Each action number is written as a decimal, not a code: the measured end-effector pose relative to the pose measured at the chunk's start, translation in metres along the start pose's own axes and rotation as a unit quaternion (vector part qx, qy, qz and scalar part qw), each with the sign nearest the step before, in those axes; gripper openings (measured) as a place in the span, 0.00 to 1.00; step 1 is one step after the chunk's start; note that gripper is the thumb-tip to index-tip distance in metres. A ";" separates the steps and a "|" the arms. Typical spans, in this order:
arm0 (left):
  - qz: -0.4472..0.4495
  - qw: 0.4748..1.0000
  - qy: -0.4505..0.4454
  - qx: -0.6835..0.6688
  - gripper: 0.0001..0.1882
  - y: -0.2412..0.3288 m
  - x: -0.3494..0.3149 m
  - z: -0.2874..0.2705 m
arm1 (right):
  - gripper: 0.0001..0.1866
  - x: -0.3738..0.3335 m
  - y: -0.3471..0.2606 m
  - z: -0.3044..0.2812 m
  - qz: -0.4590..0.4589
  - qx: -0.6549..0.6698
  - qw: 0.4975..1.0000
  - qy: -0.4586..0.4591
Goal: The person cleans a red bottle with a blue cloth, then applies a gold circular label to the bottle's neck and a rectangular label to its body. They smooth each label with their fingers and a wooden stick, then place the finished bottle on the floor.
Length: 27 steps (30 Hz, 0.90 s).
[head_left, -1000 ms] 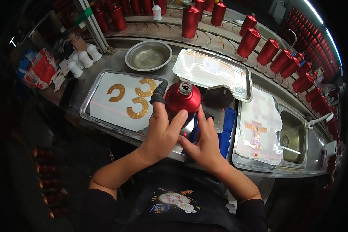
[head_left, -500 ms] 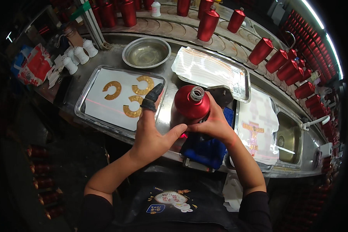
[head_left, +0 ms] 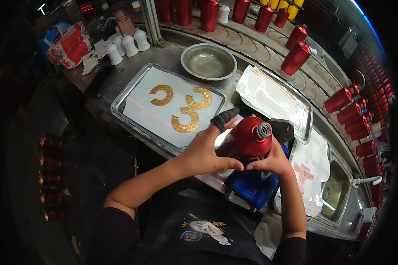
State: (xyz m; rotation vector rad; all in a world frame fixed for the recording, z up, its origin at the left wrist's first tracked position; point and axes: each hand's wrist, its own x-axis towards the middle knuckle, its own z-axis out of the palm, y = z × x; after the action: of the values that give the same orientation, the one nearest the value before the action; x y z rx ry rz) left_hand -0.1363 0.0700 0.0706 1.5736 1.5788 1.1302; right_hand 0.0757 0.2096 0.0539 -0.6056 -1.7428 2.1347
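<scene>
A glossy red bottle with an uncapped, threaded glass neck is held up between my two hands, its mouth tilted up to the right. My left hand is closed about its left side, thumb across the near side; a black finger cover is on the forefinger. My right hand grips the right side, most of its fingers hidden behind the bottle. Beneath lies a blue cloth on a small stand. Left of the bottle, a metal tray lined with white sheet carries three gold C-shaped labels.
A metal bowl of liquid stands behind the tray. White sheets fill another tray. At the right are a cross-shaped label on white backing and a sink. Several red bottles line the curved conveyor.
The view has swung, shifting the bench leftward-to-right in the picture. My left hand has come onto the bottle's side, and the bottle now leans more to the right.
</scene>
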 end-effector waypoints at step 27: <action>-0.195 0.818 0.230 0.489 0.20 -0.205 0.034 -0.214 | 0.37 -0.092 0.017 -0.005 0.037 -0.200 0.948 0.244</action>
State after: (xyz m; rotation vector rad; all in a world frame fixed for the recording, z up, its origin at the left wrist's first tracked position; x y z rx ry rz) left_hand -0.4219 0.0914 -0.0153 1.4256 2.9640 0.4459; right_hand 0.1580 0.1649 0.0473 -1.2035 -1.8717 1.4867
